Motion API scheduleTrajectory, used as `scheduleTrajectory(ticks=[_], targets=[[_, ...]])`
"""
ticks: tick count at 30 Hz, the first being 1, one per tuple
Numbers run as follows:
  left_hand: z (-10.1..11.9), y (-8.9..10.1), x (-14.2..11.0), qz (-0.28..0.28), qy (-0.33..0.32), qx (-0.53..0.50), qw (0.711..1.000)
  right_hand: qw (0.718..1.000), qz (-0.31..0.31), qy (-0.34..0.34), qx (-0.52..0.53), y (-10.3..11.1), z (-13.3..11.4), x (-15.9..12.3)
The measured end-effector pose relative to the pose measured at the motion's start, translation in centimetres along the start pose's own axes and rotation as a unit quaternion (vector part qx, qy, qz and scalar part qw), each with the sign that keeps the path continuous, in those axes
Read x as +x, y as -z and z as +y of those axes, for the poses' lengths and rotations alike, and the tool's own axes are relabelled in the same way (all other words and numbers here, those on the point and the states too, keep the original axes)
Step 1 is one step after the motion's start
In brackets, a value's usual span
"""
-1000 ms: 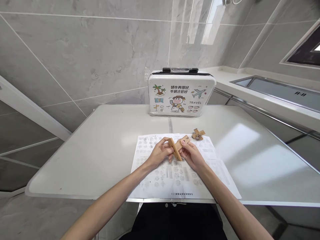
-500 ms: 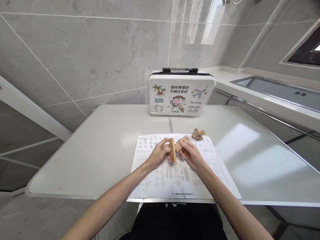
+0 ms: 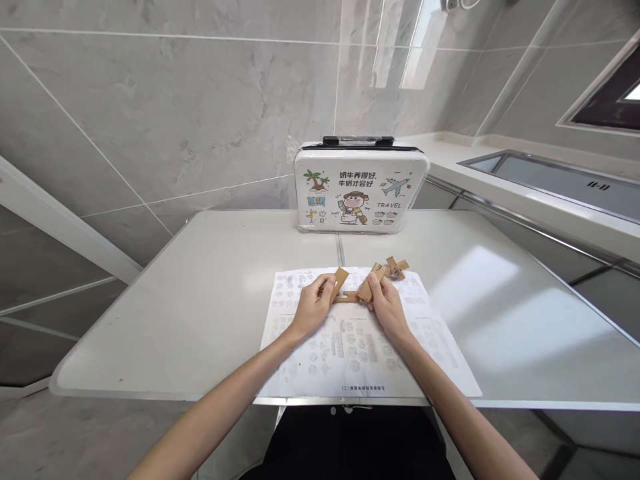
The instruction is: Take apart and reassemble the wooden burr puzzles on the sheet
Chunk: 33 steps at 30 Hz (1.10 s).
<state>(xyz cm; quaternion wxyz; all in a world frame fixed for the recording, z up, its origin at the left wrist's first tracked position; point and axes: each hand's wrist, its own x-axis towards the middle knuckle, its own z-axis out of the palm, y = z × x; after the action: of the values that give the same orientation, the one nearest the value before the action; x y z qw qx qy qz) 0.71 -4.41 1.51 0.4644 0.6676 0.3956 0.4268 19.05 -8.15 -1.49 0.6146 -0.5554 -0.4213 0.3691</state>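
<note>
In the head view, the left hand [image 3: 311, 311] has its fingers clamped on a plain slat [image 3: 342, 275]; the right hand's [image 3: 389, 307] pinch a marked slat [image 3: 369, 288]. A notched slat [image 3: 346, 298] spans between, over one printed sheet [image 3: 350, 373]. Likely light, stiff wood, best gripped near the ends. Three slats, one crossed cluster [image 3: 397, 269], one case [image 3: 360, 193].

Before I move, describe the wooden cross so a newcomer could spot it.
From the white case at the back of the table, come nearer to the far edge of the sheet. Right of centre, just beyond the right hand, is the wooden cross. Its arms splay like a star, unlike the flat held pieces.
</note>
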Motion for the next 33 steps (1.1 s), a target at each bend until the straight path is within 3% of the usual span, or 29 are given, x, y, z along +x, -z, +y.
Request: scheduleTrajectory(ticks=[5, 10, 13, 19, 23, 33], targets=[[-0.6, 0.2, -0.1, -0.041, -0.084, 0.131, 0.987, 0.994, 0.007, 0.034, -0.104, -0.2, -0.4, -0.3], [-1.5, 0.2, -0.1, -0.115, -0.184, 0.213, 0.953, 0.982, 0.031, 0.029, -0.186, 0.2, 0.1, 0.0], [-1.8, 0.3, 0.0, -0.145, -0.208, 0.255, 0.933, 0.972, 0.024, 0.030, -0.233, 0.3, 0.4, 0.1], [-2.3, 0.3, 0.1, -0.119, -0.192, 0.302, 0.926, 0.953, -0.009, 0.108, -0.283, 0.4, 1.2, 0.5], [-2.4, 0.2, 0.2, -0.073, -0.164, 0.308, 0.934, 0.949, -0.035, 0.123, -0.288, 0.3, 2.0, 0.7], [-2.4, 0.5, 0.5, -0.032, -0.112, 0.309, 0.944, 0.925, -0.092, 0.179, -0.323, 0.3, 3.1, 1.3]])
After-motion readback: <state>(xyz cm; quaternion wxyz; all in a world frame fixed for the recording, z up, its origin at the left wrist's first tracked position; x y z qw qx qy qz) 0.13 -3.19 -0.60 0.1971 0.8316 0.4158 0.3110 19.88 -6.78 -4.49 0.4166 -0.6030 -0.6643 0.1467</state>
